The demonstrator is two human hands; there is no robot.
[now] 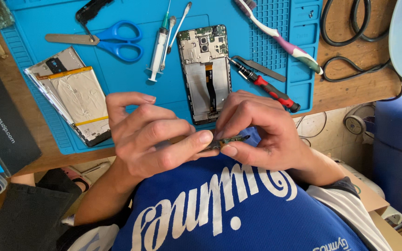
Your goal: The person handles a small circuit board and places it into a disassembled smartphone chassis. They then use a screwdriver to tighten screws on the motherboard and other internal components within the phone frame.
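disassembly looks well along: opened phone (205, 74) lies bare on the blue mat (117, 69), its back cover (73, 95) set aside, while left hand (152, 135) and right hand (257, 130) fingers pinch a small circuit board (226, 142) above the desk edge, reassembly apparently undone.

A small electronics repair workshop: a blue silicone work mat (117, 69) covers a wooden counter (364, 88), with an opened phone (205, 69), a red-handled precision screwdriver (266, 86), a syringe (158, 49) and blue scissors (103, 41) spread on it, and black cables (350, 28) coiled far right.
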